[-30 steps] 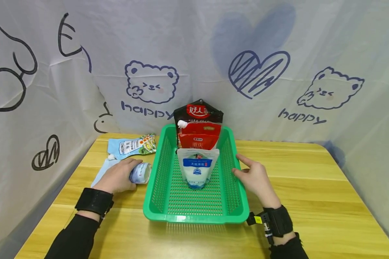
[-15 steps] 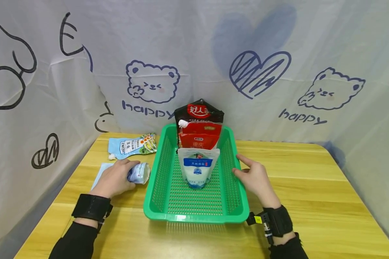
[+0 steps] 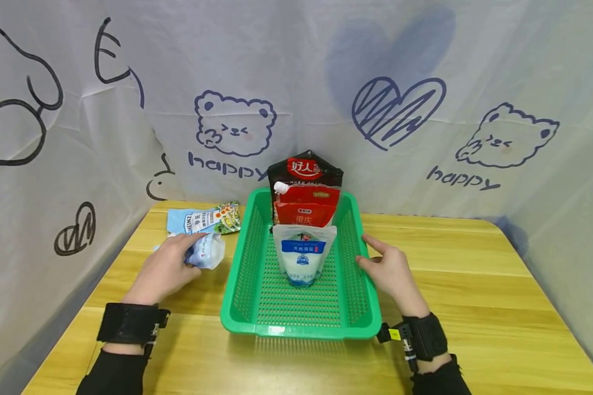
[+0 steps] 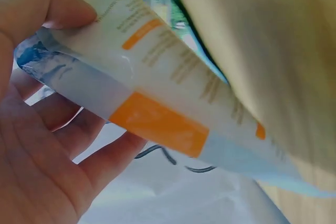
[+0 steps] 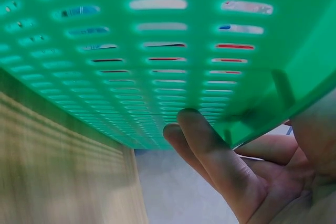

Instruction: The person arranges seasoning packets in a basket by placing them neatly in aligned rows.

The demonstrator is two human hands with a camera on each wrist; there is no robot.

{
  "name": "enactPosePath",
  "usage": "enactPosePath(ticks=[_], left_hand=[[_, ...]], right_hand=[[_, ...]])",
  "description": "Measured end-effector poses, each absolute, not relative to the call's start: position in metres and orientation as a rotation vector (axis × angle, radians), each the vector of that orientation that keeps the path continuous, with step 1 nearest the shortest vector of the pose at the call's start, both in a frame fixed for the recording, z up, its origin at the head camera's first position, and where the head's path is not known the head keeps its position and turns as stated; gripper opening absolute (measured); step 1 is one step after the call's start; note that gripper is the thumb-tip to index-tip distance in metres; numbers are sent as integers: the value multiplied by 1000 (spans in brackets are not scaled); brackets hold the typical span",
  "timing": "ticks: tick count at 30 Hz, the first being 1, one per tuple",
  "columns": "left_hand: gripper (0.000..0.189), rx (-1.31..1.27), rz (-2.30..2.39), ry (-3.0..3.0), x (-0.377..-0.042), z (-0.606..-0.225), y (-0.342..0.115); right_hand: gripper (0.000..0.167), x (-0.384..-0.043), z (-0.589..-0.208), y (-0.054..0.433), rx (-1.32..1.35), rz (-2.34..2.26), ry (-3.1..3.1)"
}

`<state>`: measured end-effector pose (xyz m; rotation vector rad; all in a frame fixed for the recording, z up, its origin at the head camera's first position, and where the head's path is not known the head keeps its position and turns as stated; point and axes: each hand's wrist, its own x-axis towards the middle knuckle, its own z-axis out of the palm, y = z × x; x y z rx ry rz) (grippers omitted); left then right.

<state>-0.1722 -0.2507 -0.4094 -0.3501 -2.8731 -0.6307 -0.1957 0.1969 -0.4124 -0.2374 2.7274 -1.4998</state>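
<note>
My left hand (image 3: 163, 267) grips a soft white-and-blue pouch (image 3: 207, 250) just left of the green plastic basket (image 3: 301, 331). In the left wrist view the thumb presses the printed face of this pouch (image 4: 163, 127), an orange patch showing, with fingers behind it. My right hand (image 3: 390, 272) holds the basket's right rim. From the right wrist view, two fingers (image 5: 205, 142) lie against the perforated outer wall. Inside the basket a clear-and-blue salt pouch (image 3: 303, 258) stands upright at the front, then red pouches (image 3: 308, 214), with a black pouch (image 3: 305, 164) at the back.
Flat on the wooden table (image 3: 474, 296), behind my left hand, lies a light-blue Heinz pouch (image 3: 205, 219) with a colourful end. A white cloth (image 3: 316, 66) with drawings hangs along the back and both sides.
My left hand has lifted the white-and-blue pouch and shifted it slightly left and away from the front. The right hand and basket have stayed about where they were.
</note>
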Motion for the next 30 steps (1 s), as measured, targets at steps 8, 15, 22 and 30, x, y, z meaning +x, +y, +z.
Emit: enactPosePath(ticks=[8,15,22,30], left_hand=[[66,-379,-726,-2765,-157,-381,-238],[64,-482,-693,-2607,-142,-362,-225],[73,-624,-633,-2447,-126,-341,-204],[73,-709,-597,-2369,-113,-331,-174]], right_hand=[[61,-197,-413,198,-228,-1498,2716],[60,-196,-413,198,-232,-1496,2724],[60,-196,-414,199,-226,-1472,2728],[61,-197,-414,198,-226,-1458,2742]])
